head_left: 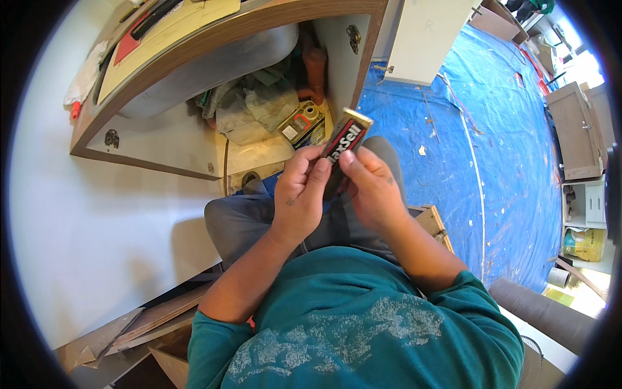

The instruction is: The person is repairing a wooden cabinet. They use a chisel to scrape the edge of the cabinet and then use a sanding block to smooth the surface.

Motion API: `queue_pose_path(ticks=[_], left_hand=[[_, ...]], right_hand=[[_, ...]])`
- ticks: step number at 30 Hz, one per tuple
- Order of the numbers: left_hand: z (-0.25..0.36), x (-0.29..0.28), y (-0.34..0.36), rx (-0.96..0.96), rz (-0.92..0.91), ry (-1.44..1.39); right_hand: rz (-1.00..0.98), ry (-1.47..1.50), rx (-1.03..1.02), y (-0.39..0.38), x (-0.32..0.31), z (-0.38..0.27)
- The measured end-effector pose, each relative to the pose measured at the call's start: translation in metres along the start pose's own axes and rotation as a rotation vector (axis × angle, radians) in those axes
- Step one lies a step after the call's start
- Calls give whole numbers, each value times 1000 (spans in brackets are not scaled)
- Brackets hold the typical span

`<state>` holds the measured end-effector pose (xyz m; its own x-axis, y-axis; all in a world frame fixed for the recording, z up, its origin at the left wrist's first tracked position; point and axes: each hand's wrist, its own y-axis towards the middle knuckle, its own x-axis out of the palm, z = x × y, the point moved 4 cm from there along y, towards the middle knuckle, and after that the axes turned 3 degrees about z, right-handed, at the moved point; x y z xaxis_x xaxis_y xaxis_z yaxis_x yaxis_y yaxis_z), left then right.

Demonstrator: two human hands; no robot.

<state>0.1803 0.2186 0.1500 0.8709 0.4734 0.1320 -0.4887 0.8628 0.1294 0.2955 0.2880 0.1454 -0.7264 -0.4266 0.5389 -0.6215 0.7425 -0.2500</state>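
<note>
Over my lap, both hands hold a small narrow packet (348,133), dark with a red stripe, pale lettering and a gold end. My left hand (297,194) grips its lower left side, thumb pressed against the edge. On the other side my right hand (374,187) has its thumb on the lettered face, with the fingers curled behind and partly hidden. The packet tilts up and to the right. Just beyond it, inside an open cabinet (214,19), stands a yellow container (303,123) with a round neck. Crumpled rags (249,107) lie beside that.
A pale basin (214,68) hangs under the countertop, which carries a black-handled tool (155,18). An orange pipe (315,71) rises at the cabinet's back. Blue sheeting (492,149) covers the floor at right. Wooden boards (142,327) lie lower left; a wooden box (432,223) sits by my right knee.
</note>
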Motion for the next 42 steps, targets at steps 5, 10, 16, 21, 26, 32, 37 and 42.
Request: queue_pose_path(ticks=[5,10,16,21,26,32,37,42], left_hand=[[30,25,58,16,-86,18],[38,62,135,-37,5,-545],[38,77,155,-187,-123,-808],[51,92,151,-218,-92,-829],[48,94,155,-249,-110,-814],[46,90,158,-262,-85,-783],[57,95,151,-321,-28,-582],[23,63,139,-186,-24,-446]], right_hand=[[136,151,-227,21,-44,-28],[145,136,-153,20,-81,-48],[197,60,14,8,-121,-28],[232,34,31,12,-125,-25],[233,5,9,24,-116,-31],[220,7,61,24,-110,-27],[234,4,91,20,-115,-24],[200,-76,61,20,-114,-44]])
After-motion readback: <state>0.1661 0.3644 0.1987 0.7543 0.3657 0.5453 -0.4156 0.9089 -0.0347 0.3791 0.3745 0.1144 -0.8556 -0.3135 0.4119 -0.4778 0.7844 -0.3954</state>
